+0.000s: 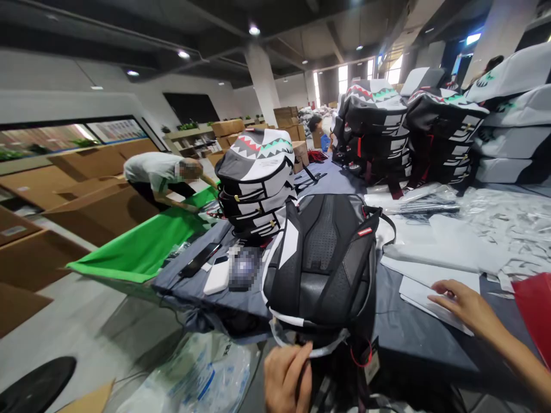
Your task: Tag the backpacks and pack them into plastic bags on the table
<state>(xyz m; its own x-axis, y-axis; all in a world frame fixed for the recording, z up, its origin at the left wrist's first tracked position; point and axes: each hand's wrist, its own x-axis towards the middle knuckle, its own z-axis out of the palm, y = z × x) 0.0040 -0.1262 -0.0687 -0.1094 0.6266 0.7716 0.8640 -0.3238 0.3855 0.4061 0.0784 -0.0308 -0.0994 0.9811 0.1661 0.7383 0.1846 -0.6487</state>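
A black and white backpack (322, 246) lies on the table's near edge, its padded back panel and shoulder straps facing up. Below its lower end my left hand (287, 376) is closed, fingertips pinching the edge of some clear plastic (329, 347) that loops under the backpack. A red loop and a hang tag (372, 366) dangle beside it. Off to the right, my right hand (462, 307) is open, thumb and fingers apart, over a stack of white sheets (424, 289). Whether its fingertips touch the sheets I cannot tell.
Stacked backpacks (258, 183) stand behind, with taller piles (374, 132) at the back right. A phone (200, 260) and a white box (216, 278) lie left. Clear plastic bags (206, 373) hang below the edge. Another person (155, 172) bends over a green bin (133, 246).
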